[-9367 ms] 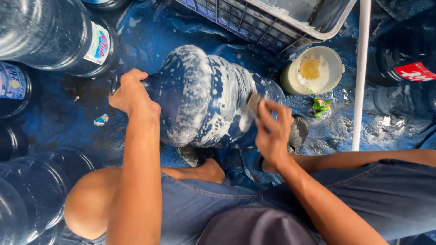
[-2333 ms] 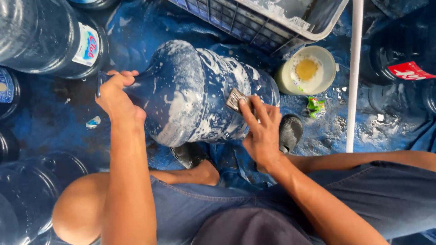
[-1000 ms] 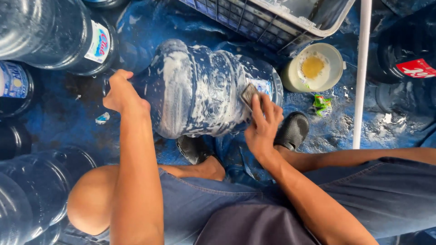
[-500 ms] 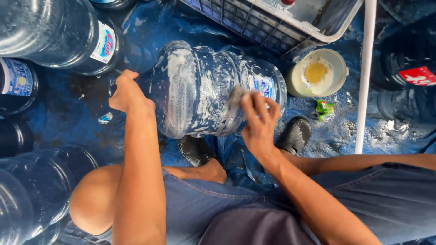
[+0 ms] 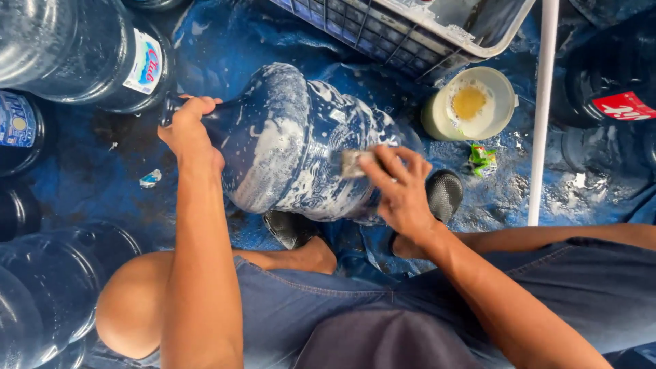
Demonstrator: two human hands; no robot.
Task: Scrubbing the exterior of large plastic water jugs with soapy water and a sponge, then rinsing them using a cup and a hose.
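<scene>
Large blue water jug [image 5: 301, 143], lying on its side on the wet blue floor between the person's feet, coated in white suds. Left hand [image 5: 190, 133] is closed around the jug's neck, steadying it; right hand [image 5: 403, 188] presses a small scrubbing pad [image 5: 354, 162] flat against the body. Step in hand, judging by the foam: scrubbing the outer wall. The next move likely calls for rotating the jug. Soap bowl [image 5: 471, 104] sits near.

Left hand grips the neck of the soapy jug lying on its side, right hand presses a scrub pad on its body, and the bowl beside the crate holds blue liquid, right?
Not quite. The head view shows the bowl holds yellow liquid, not blue. The rest stands: left hand on the jug neck, right hand pressing the pad, bowl beside the crate.
</scene>
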